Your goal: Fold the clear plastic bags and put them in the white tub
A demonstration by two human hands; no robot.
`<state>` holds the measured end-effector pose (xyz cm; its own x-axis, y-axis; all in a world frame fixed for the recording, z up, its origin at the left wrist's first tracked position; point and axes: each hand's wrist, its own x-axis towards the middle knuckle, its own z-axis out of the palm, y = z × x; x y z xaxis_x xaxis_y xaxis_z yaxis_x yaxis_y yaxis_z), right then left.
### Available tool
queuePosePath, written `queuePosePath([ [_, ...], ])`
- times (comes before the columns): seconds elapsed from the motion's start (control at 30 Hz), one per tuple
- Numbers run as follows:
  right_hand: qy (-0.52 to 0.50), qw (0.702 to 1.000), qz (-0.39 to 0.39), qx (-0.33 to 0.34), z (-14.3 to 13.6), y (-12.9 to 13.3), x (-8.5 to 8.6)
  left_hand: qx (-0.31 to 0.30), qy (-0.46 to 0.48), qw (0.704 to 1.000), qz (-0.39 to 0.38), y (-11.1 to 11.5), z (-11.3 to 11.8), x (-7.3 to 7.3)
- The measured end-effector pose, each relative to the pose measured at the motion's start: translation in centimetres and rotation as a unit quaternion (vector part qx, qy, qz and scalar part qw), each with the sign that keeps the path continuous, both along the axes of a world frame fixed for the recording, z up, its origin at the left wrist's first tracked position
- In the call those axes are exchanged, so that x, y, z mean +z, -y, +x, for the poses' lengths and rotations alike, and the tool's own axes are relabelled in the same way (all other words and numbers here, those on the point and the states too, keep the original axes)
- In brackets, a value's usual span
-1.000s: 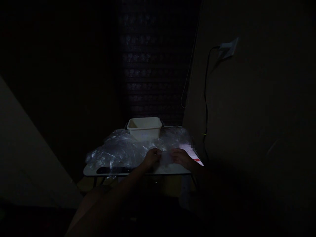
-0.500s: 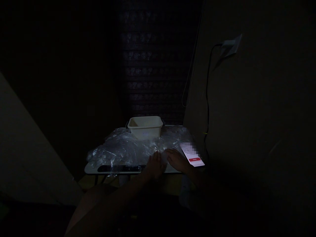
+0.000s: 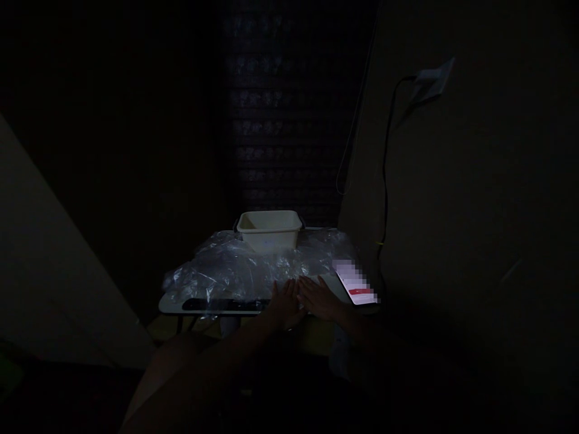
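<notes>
In dim light, my left hand (image 3: 286, 306) lies with its fingers spread at the front edge of a small white table (image 3: 169, 306). Right beside it, my right hand (image 3: 318, 298) rests flat, fingers apart and pointing to the left and away from me. The fingertips of both hands nearly meet, at the near edge of a crumpled clear plastic sheet (image 3: 230, 271). Neither hand holds anything that I can make out. Behind them a cream tub (image 3: 270, 240) stands on the sheet. A phone (image 3: 357, 283) with a lit screen lies to the right of my right hand.
A dark slot (image 3: 217, 305) runs along the table's front left. On the right wall, a cable (image 3: 386, 181) hangs down from an outlet (image 3: 432, 82). A dark slatted blind (image 3: 280, 129) is behind the table, with a looped cord at its right.
The fingers of my right hand have straightened and spread flat beside my left hand. My left fingers have spread a little more. The view has shifted slightly.
</notes>
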<state>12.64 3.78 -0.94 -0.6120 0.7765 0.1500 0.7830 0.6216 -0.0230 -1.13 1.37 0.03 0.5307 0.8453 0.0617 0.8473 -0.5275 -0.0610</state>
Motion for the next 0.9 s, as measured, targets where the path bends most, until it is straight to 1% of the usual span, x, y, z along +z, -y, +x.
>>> queuePosePath([
  [0.2, 0.005, 1.000, -0.014, -0.002, 0.0, -0.2, -0.4, 0.012, -0.003, 1.000, -0.012, 0.0, 0.2, 0.3],
  [0.5, -0.003, 1.000, -0.020, 0.002, 0.1, -0.1, 0.2, 0.015, -0.009, 1.000, -0.012, 0.0, 0.4, 0.3],
  [0.67, -0.003, 1.000, -0.005, 0.007, -0.1, 0.2, -0.2, 0.015, -0.010, 1.000, 0.000, -0.2, 0.4, 0.0],
  [0.73, -0.008, 1.000, 0.007, 0.008, -0.4, 0.5, -0.1, 0.014, -0.012, 1.000, 0.000, -0.2, 0.4, -0.1],
  [0.8, -0.025, 0.999, 0.022, 0.010, -0.4, 0.7, 0.7, 0.013, -0.011, 1.000, 0.002, -0.1, 0.4, 0.0],
  [0.87, -0.059, 0.998, 0.038, 0.002, 0.2, 0.1, 2.5, 0.016, -0.009, 1.000, 0.006, 0.0, 0.4, 0.2],
  [0.9, -0.080, 0.996, 0.038, -0.020, 0.9, -0.5, 3.7, 0.019, -0.008, 1.000, 0.007, 0.2, 0.3, 0.4],
])
